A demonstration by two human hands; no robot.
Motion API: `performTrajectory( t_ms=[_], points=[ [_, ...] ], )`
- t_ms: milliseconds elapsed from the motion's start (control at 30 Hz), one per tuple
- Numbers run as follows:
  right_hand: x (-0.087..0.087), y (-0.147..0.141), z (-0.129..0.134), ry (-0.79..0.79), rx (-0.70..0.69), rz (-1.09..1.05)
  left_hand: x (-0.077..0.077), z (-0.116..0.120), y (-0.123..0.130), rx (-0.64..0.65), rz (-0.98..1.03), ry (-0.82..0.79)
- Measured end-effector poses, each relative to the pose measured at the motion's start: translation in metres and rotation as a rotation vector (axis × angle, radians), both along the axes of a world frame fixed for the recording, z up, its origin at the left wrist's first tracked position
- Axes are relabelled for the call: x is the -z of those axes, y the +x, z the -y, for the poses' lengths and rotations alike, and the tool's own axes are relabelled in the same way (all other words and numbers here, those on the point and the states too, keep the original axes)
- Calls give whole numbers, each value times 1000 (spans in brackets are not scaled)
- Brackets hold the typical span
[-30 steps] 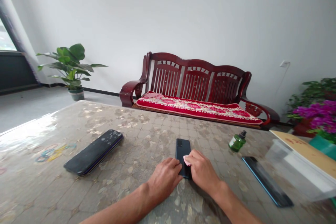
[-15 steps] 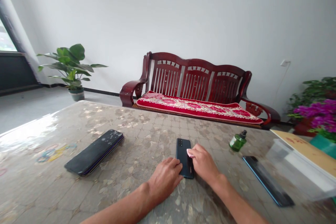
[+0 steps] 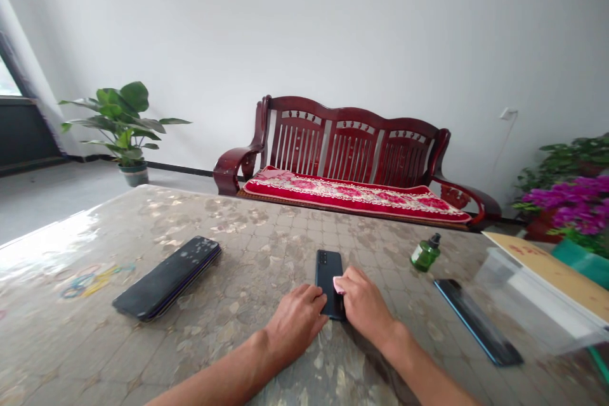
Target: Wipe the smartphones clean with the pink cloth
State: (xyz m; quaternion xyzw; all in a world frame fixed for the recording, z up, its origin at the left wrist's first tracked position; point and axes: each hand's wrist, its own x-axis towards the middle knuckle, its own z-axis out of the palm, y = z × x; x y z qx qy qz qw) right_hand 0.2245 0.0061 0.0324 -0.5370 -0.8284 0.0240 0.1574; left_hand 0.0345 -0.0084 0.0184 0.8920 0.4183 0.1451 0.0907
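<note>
A dark blue smartphone [image 3: 327, 273] lies back side up on the table in front of me, its camera block at the far left corner. My left hand [image 3: 299, 317] grips its near left edge, the fingertips resting on the phone's side. In my right hand [image 3: 364, 299] is a small pink cloth [image 3: 338, 284], pinched in the fingers and pressed against the phone's back near its right edge. The palm hides the phone's near right part. How big the cloth is cannot be seen, since the fingers cover most of it.
To the left lies a stack of phones [image 3: 169, 279] beside some coloured rubber bands [image 3: 92, 280]. On the right are a green spray bottle [image 3: 425, 255], another phone [image 3: 478, 320] and a clear plastic box [image 3: 518, 304] with a tan envelope [image 3: 547, 266] on it. A wooden bench [image 3: 352, 152] stands beyond the table.
My right hand has slid the cloth slightly toward me along the phone's back. The left hand keeps its hold. The whole view has shifted a little.
</note>
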Motion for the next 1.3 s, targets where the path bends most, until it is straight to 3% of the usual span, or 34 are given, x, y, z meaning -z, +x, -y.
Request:
performTrajectory(
  t_ms=[200, 533, 767, 1033, 1300],
  points=[
    [-7, -1, 32, -54, -98, 33, 1, 0, 0, 2, 10, 7],
    [1, -23, -31, 52, 28, 55, -1, 0, 0, 9, -13, 7],
    [-3, -21, -16, -13, -76, 55, 0, -1, 1, 5, -16, -5],
    [0, -29, -36, 35, 11, 23, 0, 0, 2, 5, -26, 21],
    [-1, -18, -6, 11, -44, -36, 1, 1, 3, 14, 6, 60]
  ],
)
